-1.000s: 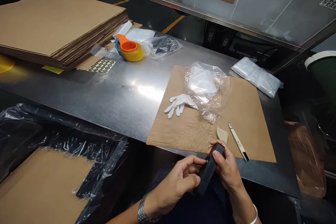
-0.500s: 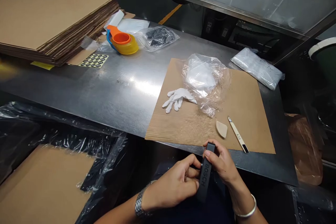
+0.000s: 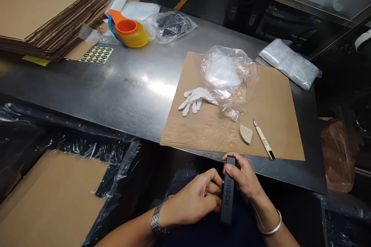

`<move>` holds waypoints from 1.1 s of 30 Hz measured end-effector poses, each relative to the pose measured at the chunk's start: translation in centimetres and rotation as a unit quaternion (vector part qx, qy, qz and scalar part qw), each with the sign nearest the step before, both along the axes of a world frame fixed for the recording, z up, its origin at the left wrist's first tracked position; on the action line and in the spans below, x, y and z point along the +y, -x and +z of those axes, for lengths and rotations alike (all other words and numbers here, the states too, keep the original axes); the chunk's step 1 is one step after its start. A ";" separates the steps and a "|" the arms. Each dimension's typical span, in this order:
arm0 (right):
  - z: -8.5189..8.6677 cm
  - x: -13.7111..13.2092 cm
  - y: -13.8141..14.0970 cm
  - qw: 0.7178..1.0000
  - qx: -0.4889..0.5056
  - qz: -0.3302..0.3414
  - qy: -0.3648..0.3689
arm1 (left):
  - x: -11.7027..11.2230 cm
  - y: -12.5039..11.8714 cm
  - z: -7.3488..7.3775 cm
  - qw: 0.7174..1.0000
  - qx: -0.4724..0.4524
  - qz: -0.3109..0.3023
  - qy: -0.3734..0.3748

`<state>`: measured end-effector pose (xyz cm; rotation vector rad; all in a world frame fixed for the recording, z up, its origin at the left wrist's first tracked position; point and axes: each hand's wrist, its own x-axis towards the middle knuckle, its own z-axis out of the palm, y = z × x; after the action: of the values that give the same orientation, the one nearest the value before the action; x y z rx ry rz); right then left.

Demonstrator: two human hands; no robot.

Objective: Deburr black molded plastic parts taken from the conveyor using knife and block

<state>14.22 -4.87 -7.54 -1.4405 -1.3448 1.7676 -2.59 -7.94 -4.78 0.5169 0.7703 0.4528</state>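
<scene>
A long black bar-shaped part marked BOSCH (image 3: pixel 227 197) is held upright in front of my body, just off the table's front edge. My right hand (image 3: pixel 243 173) grips its upper end, with the thumb on the front face and the fingers behind. My left hand (image 3: pixel 199 197) is closed, its curled fingers against the bar's left side; the fingertips are partly hidden. Just beyond the hands, a beige wedge-shaped pad (image 3: pixel 245 134) and a pale-handled knife marked A26 (image 3: pixel 264 139) lie on a cardboard sheet (image 3: pixel 203 135).
A white glove (image 3: pixel 197 99) and a crumpled clear bag (image 3: pixel 223 75) rest on the cardboard. Farther left on the metal table (image 3: pixel 130 96) are a tape dispenser (image 3: pixel 127 27), a sticker sheet (image 3: pixel 96 54) and stacked cardboard (image 3: pixel 55 4). A plastic-lined box (image 3: pixel 52 193) stands lower left.
The view has tipped slightly downward, so the table items sit higher in the picture. Both hands keep nearly the same hold on the black part, and its lower end shows more clearly.
</scene>
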 end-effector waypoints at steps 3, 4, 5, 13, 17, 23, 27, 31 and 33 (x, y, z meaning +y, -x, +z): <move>0.0 -0.1 0.0 1.000 0.009 -0.008 0.008 | 0.1 0.1 0.2 1.000 0.000 -0.014 0.003; 0.0 -0.1 0.0 1.000 0.010 -0.009 0.010 | 0.2 0.2 0.2 1.000 0.001 -0.017 0.002; 0.1 -0.1 0.0 1.000 0.011 -0.011 0.012 | 0.2 0.2 0.3 1.000 0.001 -0.019 -0.001; 0.2 -0.1 -0.1 1.000 0.009 -0.011 0.009 | 0.3 0.4 0.7 1.000 0.005 -0.016 -0.011; 0.1 -0.2 -0.2 1.000 0.004 -0.004 0.000 | 0.2 0.4 0.6 0.999 0.007 -0.023 -0.021; 0.2 -0.3 -0.2 1.000 -0.006 -0.002 -0.012 | 0.1 0.3 0.6 1.000 0.012 -0.023 -0.012; 0.3 -0.5 -0.3 1.000 -0.011 0.004 -0.018 | -0.1 0.3 0.8 0.999 0.008 -0.030 -0.014; 0.5 -0.7 -0.2 1.000 -0.012 0.005 -0.019 | -0.5 0.3 0.6 0.999 0.010 -0.034 -0.029; 0.5 -0.7 -0.2 1.000 0.000 0.000 -0.007 | -0.6 0.2 0.4 1.000 0.004 -0.024 -0.017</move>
<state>14.44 -5.60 -7.02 -1.4330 -1.3549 1.7537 -2.80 -8.58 -4.39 0.5693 0.7577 0.4199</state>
